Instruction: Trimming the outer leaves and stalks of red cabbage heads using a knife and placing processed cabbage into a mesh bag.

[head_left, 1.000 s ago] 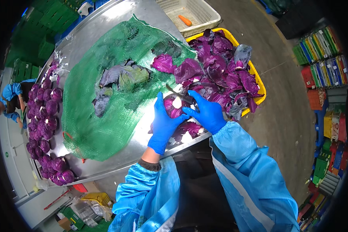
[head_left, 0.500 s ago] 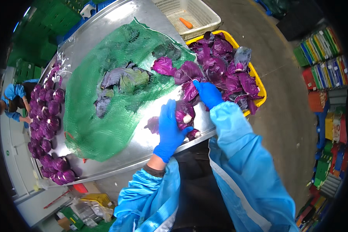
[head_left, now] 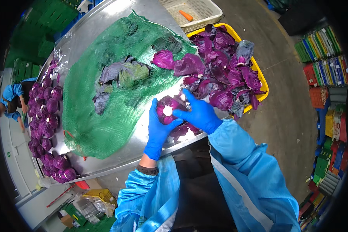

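Note:
Both my hands wear blue gloves and hold one red cabbage head [head_left: 167, 110] over the near edge of the steel table [head_left: 104, 34], its pale cut stem facing me. My left hand [head_left: 157, 129] cups it from below and the left. My right hand [head_left: 199, 113] grips it from the right, fingers across the top. Loose purple leaves [head_left: 183, 133] lie on the table just under the cabbage. A yellow crate [head_left: 262, 79] full of purple leaf trimmings [head_left: 228, 73] stands to the right of my hands.
A green mesh sack [head_left: 104, 112] spreads over the table's middle with wilted outer leaves [head_left: 120, 75] on it. Several trimmed red cabbages [head_left: 46, 116] line the table's left edge. A white crate [head_left: 203, 13] with an orange item sits at the back. A person in blue [head_left: 11, 100] is at far left. Stacked coloured crates [head_left: 328, 77] stand right.
My right hand came back from the crate side onto the cabbage. My left hand has turned the head so its pale stem faces up, and both hands hold it together again.

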`<state>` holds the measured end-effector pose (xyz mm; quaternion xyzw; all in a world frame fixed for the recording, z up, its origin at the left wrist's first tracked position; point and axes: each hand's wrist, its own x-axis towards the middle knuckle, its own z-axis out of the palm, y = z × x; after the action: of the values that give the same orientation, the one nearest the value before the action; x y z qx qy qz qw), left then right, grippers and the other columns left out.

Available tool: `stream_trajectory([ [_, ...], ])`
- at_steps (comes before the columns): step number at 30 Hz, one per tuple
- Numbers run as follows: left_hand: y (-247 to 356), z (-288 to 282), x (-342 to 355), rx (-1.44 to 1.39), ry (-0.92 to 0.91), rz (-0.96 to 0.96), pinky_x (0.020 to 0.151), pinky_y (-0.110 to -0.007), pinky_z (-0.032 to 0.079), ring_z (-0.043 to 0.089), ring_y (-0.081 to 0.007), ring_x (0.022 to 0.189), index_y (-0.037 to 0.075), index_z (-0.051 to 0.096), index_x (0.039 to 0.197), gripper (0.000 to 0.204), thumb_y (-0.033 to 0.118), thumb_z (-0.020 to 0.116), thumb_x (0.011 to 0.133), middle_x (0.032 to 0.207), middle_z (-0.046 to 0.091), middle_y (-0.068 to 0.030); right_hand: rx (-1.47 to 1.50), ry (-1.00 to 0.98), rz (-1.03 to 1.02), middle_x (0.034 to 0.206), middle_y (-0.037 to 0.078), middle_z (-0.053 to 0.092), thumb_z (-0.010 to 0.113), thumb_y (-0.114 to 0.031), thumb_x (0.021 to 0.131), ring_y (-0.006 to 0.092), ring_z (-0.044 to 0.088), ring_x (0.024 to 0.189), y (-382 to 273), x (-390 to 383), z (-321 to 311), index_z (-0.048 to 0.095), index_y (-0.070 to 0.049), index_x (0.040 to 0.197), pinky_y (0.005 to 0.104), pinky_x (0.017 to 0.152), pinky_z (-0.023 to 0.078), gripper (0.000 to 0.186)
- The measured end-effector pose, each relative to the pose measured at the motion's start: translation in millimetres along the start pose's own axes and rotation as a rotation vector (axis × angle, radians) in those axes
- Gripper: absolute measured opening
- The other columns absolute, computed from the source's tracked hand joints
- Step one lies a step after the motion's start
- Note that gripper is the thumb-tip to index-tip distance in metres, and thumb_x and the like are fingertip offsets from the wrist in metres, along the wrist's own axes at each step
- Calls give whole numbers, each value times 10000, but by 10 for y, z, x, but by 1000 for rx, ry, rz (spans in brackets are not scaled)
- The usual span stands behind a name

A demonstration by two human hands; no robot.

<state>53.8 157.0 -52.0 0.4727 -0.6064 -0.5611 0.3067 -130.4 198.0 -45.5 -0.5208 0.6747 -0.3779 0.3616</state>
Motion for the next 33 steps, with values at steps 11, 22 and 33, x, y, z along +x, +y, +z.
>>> stream_trajectory([
  [11, 121, 36, 148, 14, -9, -23, 1012, -360, 458, 520, -257, 1207, -64, 232, 1465, 1141, 240, 924, 611, 1350, 466, -204, -317, -138, 266, 964, 168, 693, 677, -427, 744, 358, 671, 905, -425, 312, -197, 598, -101, 1201, 437, 786, 532, 566],
  [22, 71, -229, 225, 69, -196, 6, 1109, -382, 359, 422, -284, 1326, 19, 280, 1483, 1132, 236, 927, 579, 1467, 388, -161, -97, 181, -19, 1158, 165, 641, 721, -354, 836, 321, 664, 963, -7, -29, -324, 543, -181, 1316, 389, 776, 535, 540],
  [33, 148, 182, 158, 506, 86, 221, 1124, -404, 312, 339, -328, 1373, 1, 198, 1494, 1104, 206, 866, 639, 1482, 317, -206, -330, -120, -137, 1303, 176, 541, 575, -484, 910, 381, 658, 838, -220, 49, -126, 366, -158, 1449, 460, 696, 533, 664],
])
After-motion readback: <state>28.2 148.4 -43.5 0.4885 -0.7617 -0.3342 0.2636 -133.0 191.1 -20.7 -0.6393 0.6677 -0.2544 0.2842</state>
